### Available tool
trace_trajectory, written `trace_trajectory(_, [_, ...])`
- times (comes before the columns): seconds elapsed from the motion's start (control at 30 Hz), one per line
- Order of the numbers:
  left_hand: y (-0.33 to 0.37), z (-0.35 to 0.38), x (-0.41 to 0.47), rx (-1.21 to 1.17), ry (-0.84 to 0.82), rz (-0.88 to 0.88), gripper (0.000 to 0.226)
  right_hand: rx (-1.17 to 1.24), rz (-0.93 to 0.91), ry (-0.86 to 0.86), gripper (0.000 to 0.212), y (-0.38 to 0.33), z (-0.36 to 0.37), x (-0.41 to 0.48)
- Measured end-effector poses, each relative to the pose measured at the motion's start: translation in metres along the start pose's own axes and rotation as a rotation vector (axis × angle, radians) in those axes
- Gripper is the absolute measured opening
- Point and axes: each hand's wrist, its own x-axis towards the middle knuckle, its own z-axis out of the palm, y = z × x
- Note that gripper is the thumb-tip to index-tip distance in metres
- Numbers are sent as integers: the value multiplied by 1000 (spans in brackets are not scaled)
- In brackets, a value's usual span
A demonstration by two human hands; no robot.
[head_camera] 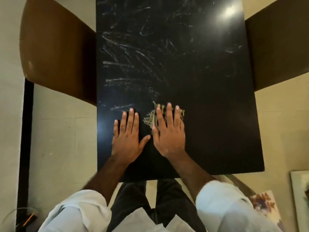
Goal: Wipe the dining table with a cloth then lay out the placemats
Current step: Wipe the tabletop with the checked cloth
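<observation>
On the near end of the black table [209, 114], the flat right hand [168, 131] presses the frayed cloth [151, 118], the flat left hand [127, 136] rests beside it, and loose threads could leave fluff.

The pale blue shirt has its left sleeve [78, 211] and right sleeve [229, 203] rolled up, well back from the left hand [126, 136] and right hand [168, 133], leaving the forearms bare. Dark trousers [132, 198] show below.
</observation>
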Motion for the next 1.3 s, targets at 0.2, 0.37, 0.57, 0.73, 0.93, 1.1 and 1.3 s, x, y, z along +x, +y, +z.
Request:
trace_trajectory(0.2, [-44,-5,-12,-3,-33,-19,107,21,318,-50,82,42,-9,-24])
trace_trajectory(0.37, [-44,-2,-12,-21,-26,-6,105,19,305,99,78,-13,-10,55])
trace_trajectory(0.57, [-55,2,-24,-63,21,-33,114,5,-15,32,78,-88,9,39])
trace_trajectory(0.73, [-73,-2,-40,-77,14,-86,114,-10,140,-31,82,-35,5,-13])
trace_trajectory(0.93, [-75,-2,-42,-84,-28,-95,115,0,312,83,78,-58,-2,57])
trace_trajectory(1.1, [-72,5,-60,-117,-41,-103,111,-30,-45,54,79,-165,16,82])
trace_trajectory(1.3, [-83,12,-82,-96,-12,-134,116,-54,-171,-65,81,-132,21,25])
